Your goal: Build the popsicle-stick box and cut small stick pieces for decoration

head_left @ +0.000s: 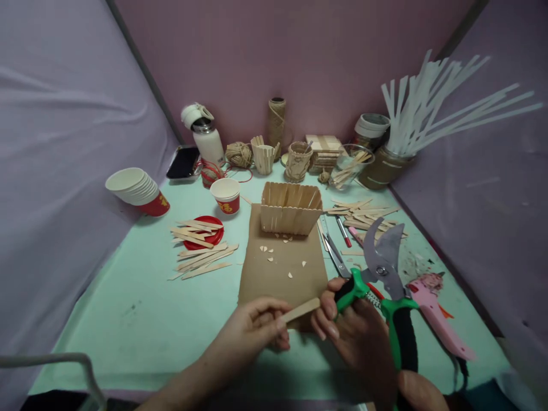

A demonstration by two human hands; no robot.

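Between the thumb and fingers of my left hand point(262, 326) is one end of a flat wooden stick point(301, 310). The stick's other end meets the fingertips of my right hand point(357, 331). That same hand holds green-and-black pruning shears point(381, 268), their blades spread apart and pointing up. Beyond my hands lies a brown board point(280, 285) with several small wood chips on it. A box made of wooden sticks point(291, 209) stands at the board's far end.
Wooden sticks lie by a red plate point(219, 235) at left and in a pile point(363, 216) at right. Scissors point(336, 257) and a pink glue gun point(440, 319) lie right. Paper cups point(225, 196), twine point(238, 154), a bottle point(208, 142) and jars stand behind.
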